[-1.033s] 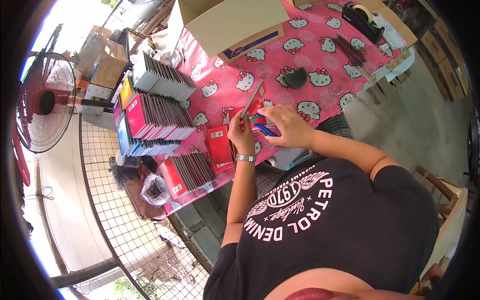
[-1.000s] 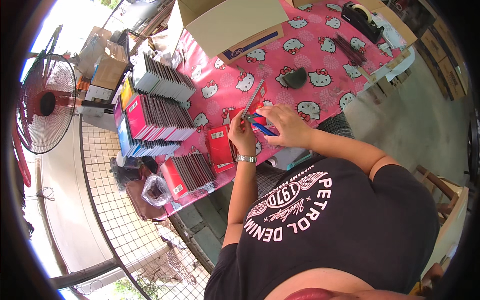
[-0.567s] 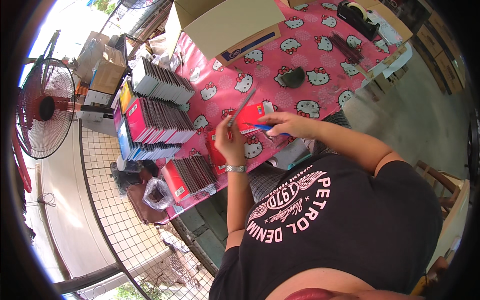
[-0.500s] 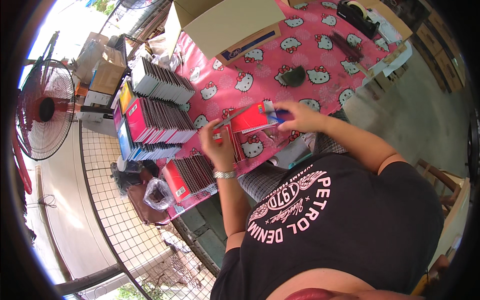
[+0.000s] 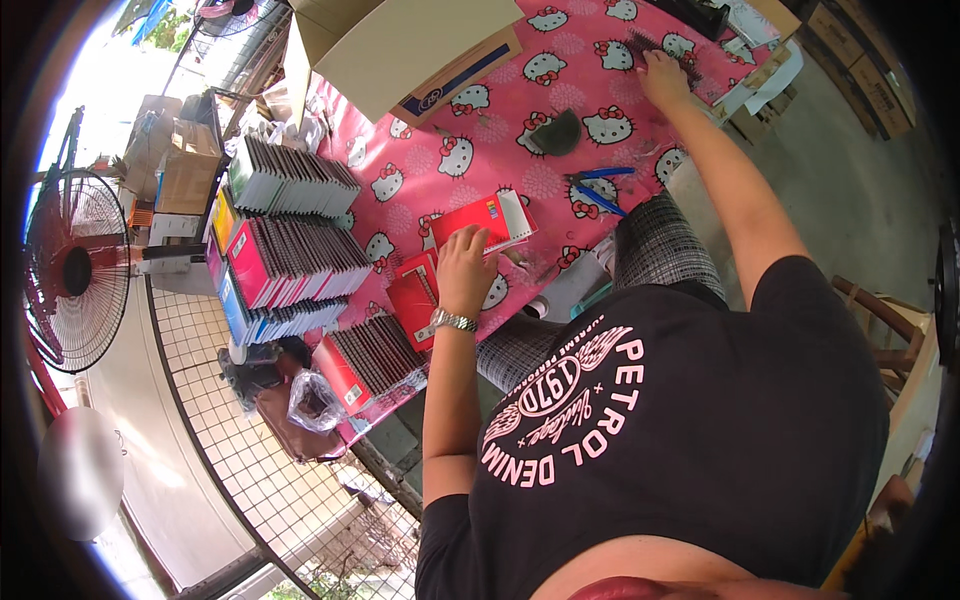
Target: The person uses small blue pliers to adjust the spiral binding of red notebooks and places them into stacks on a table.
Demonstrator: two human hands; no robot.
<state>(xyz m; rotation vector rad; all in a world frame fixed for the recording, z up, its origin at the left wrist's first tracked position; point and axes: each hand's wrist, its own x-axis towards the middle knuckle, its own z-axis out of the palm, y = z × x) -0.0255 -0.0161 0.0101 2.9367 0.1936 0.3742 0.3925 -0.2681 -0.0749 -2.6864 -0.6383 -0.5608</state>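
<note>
My left hand [image 5: 465, 268] lies with its fingers extended over a red notebook [image 5: 468, 222], whose white pages show at its right end. Beside and partly under that wrist are more red notebooks [image 5: 411, 300]. My right arm stretches to the far right of the table, where my right hand [image 5: 664, 82] has its fingertips at a bundle of thin dark binding coils [image 5: 683, 62]. Whether those fingers pinch a coil is too small to see. A pair of blue-handled pliers [image 5: 600, 188] rests near the table's front edge, touched by neither hand.
Stacks of spiral notebooks [image 5: 296, 262] stand at the left, with a row of red ones [image 5: 370, 355] nearer me. A cardboard box [image 5: 415, 55] sits at the back. A dark half-round piece [image 5: 557, 133] lies on the pink tablecloth [image 5: 400, 205]. A fan [image 5: 78, 270] stands far left.
The pliers have left my right hand and lie on the table. My right hand has moved far right to the coils. My left hand has lowered onto the red notebook.
</note>
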